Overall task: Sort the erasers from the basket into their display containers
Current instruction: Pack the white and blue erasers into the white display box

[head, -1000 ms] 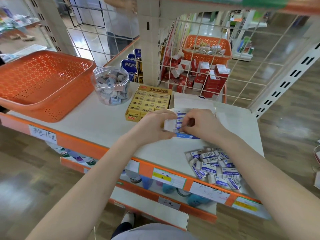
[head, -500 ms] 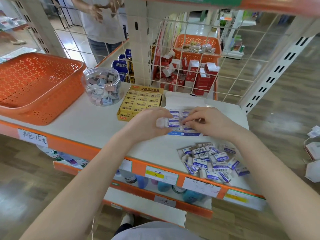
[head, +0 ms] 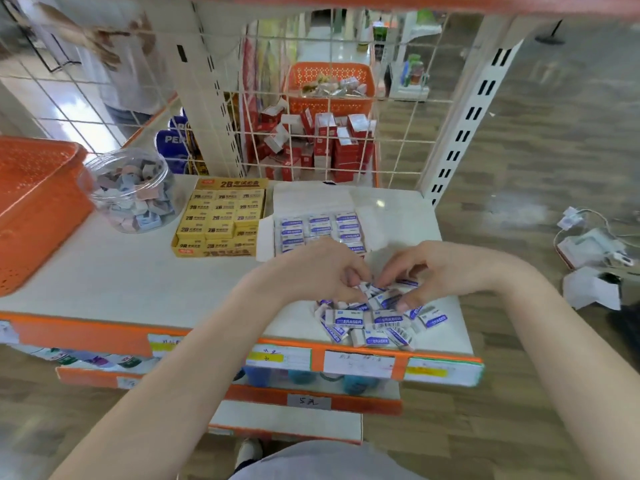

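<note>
A pile of white-and-blue erasers [head: 375, 323] lies on the white shelf near its front edge. Both my hands are over the pile's far side. My left hand [head: 322, 271] has its fingers curled and pinches an eraser at the pile's top. My right hand [head: 415, 271] curls its fingers down onto the erasers beside it. Behind the hands stands the open white display box [head: 311, 202] with rows of blue erasers inside. A yellow box of 2B erasers [head: 221, 216] sits to its left. The orange basket [head: 31, 202] is at far left.
A clear round jar of mixed small erasers [head: 133, 192] stands between the basket and the yellow box. A wire grid [head: 346, 140] backs the shelf [head: 121, 271], with red boxes behind it. A person stands beyond the grid at upper left. Cables and white boxes lie on the floor at right.
Both hands have moved back from the white display box toward me, down onto the loose pile of blue erasers. The view has tilted a little lower.
</note>
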